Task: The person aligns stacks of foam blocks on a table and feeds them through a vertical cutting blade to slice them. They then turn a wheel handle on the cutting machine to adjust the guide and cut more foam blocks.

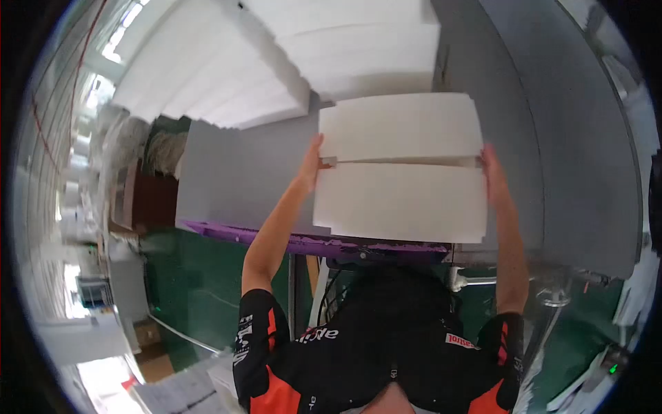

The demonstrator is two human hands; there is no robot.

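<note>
Two white foam pieces lie side by side on a grey table [241, 162] in front of me, a far piece [400, 127] and a near piece [400, 201]. A narrow dark gap runs between them, and small notches show at their ends. My left hand [312, 165] grips the left ends around the gap, with some fingers hidden behind the foam. On the opposite side my right hand [492, 178] is against the right ends at the same height. Both hands hold the pair between them. Whether the pieces are joined underneath, I cannot tell.
Tall white foam stacks [207, 72] stand at the back left of the table, with another stack [365, 55] beside them. A purple, worn edge strip [303, 244] runs along the table's front. Brown boxes [153, 200] and the green floor [189, 283] lie to the left.
</note>
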